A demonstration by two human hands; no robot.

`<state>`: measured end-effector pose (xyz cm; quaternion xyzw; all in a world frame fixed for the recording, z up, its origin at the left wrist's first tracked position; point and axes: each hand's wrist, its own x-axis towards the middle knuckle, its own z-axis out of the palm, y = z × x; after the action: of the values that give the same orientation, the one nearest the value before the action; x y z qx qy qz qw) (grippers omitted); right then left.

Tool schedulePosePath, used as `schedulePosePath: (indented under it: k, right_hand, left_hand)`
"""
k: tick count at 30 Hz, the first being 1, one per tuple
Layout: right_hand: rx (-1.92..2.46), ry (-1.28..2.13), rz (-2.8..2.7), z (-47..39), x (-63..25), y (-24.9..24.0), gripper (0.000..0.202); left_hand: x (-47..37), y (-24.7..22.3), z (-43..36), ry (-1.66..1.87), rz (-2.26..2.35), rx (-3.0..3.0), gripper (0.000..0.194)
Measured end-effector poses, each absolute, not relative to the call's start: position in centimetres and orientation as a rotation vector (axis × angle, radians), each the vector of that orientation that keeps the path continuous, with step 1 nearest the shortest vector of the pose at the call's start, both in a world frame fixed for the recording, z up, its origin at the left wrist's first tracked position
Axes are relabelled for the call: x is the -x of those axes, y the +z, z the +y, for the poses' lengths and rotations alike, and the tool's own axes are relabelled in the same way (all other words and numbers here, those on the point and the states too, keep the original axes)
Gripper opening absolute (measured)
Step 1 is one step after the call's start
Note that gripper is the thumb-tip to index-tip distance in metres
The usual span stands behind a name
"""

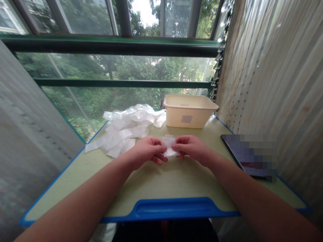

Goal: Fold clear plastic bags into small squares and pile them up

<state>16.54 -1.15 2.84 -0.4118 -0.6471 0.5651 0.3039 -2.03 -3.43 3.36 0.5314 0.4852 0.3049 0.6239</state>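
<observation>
Between my two hands, just above the middle of the table, is a small clear plastic bag [170, 147] with something whitish in or on it. My left hand [149, 150] pinches its left side between thumb and forefinger, the other fingers loosely bent below. On the right side, my right hand [190, 148] grips it the same way, some fingers hidden behind. Beyond my left hand lies a loose heap of white, partly see-through plastic bags [126, 129]. A cream plastic bin [190, 116] with a small pale label stands upright behind my right hand.
The pale green table [156, 185] has a blue rim and a blue pencil tray [174, 207] at its near edge. A dark tablet [246, 156], partly blurred out, lies at the right. Windows with a green rail [121, 45] stand behind; a curtain [275, 67] hangs at the right.
</observation>
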Motion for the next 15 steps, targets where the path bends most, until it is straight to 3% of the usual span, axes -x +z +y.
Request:
schedulePosePath:
  k: [4,11,15]
  right_hand:
    - [1.090,1.482,-1.676,-1.12,-16.29,2.44,0.017]
    - [0.954,1.498,-1.643,-1.41,-16.52,2.91,0.034]
    - [0.944,1.500,-1.603,-1.33,-16.57,3.07,0.025]
  left_hand:
    - [1.93,3.27,-3.52,0.715,1.098,-1.223,0.027]
    - [1.97,3.36,-3.42,0.874,1.045,-1.162,0.033]
    - [2.04,3.24,-3.31,0.951,1.017,-1.222,0.025]
